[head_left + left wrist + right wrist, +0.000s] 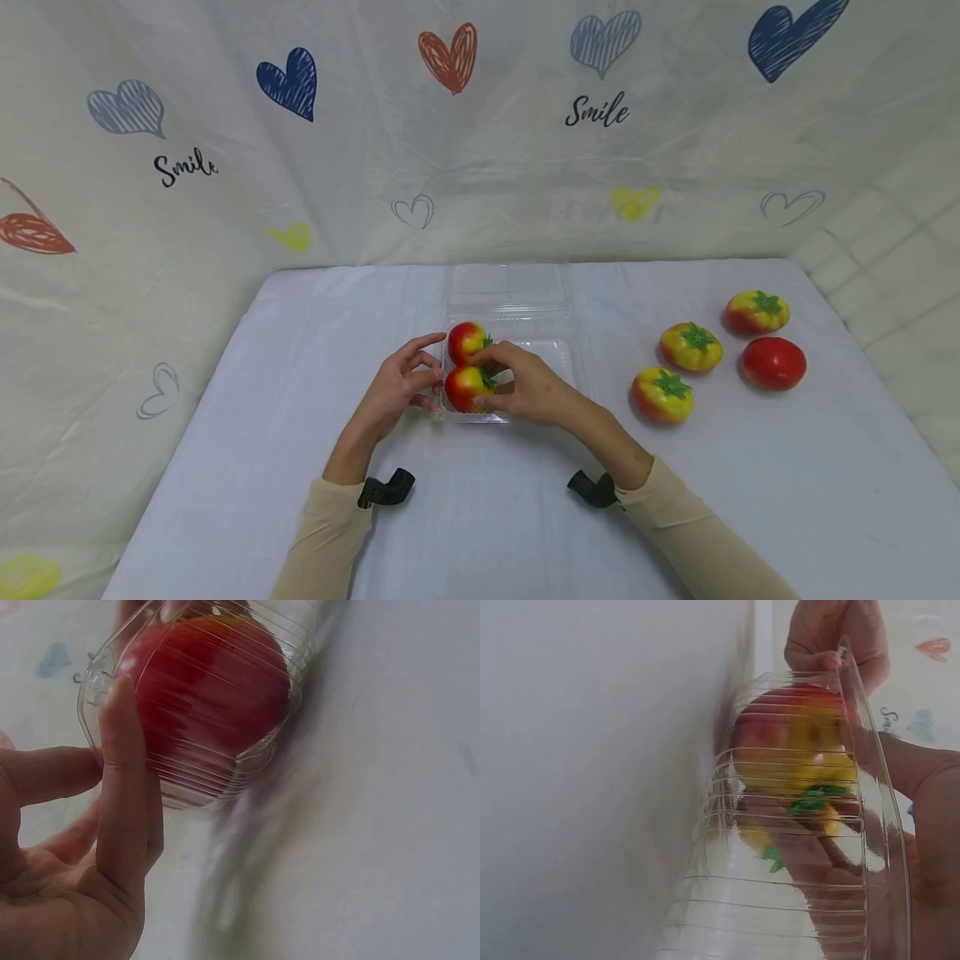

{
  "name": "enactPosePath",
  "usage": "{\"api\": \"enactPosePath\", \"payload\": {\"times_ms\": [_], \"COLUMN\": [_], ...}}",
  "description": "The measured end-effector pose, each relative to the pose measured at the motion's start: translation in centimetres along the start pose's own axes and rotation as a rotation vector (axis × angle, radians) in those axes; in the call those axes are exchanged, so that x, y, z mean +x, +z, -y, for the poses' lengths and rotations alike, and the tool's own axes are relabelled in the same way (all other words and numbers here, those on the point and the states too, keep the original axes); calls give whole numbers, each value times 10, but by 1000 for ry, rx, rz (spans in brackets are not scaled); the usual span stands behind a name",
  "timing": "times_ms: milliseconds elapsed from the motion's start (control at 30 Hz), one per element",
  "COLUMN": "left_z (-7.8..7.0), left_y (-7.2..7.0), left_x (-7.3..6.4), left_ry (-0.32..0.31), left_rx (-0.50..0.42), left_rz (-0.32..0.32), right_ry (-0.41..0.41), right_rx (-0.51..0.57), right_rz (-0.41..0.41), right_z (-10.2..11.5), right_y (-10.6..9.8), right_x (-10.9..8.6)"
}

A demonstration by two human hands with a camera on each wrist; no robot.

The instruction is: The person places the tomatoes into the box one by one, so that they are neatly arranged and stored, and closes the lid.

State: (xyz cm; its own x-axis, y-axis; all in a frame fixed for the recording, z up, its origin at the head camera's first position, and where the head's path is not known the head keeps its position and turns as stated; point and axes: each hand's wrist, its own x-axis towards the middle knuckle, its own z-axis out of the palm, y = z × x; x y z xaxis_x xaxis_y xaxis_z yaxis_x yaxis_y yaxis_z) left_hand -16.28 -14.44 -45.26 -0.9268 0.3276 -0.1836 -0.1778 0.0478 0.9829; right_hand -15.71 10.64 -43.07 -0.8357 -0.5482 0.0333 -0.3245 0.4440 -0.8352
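Heart-printed pale cloth [510, 158] hangs behind a white-covered table [225, 508], where a clear plastic container [553, 358] lies with its lid [510, 287] open. Along its left side sit two red-and-yellow fruits, a farther fruit [463, 342] and a nearer fruit [461, 388]. Loosely extended, the left hand [393, 386] touches the container's left edge; the right hand [534, 387] grips the nearer fruit. Four other fruits [691, 348] lie to the right.

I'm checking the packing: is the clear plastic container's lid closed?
No, its lid is folded back beyond the base, leaving two red-and-yellow fruits inside uncovered.
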Motion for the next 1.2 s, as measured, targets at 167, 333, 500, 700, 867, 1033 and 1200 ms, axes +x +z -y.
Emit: {"api": "enactPosePath", "payload": {"times_ms": [167,333,500,700,867,1033,1200], "left_z": [0,0,-2,-3,-1,0,1], "left_y": [-1,-2,-1,0,0,-1,-1], "left_x": [0,0,-1,-2,0,0,0], "left_ry": [-3,-16,-14,-21,-23,-15,-18], "left_rx": [-11,-16,-19,-11,-7,-7,-4], "left_rz": [-2,-8,-6,-11,-18,-10,-8], "right_ry": [-2,-4,-24,-15,-23,-7,-26], "right_rx": [-11,-14,0,-13,-19,-26,-29], "right_rz": [3,9,-2,-20,-58,-112,-172], "right_z": [-2,-3,-5,-8,-11,-10,-11], "right_y": [-1,-3,-8,-20,-32,-43,-55], "right_x": [0,-2,-4,-8,-13,-18,-25]}}
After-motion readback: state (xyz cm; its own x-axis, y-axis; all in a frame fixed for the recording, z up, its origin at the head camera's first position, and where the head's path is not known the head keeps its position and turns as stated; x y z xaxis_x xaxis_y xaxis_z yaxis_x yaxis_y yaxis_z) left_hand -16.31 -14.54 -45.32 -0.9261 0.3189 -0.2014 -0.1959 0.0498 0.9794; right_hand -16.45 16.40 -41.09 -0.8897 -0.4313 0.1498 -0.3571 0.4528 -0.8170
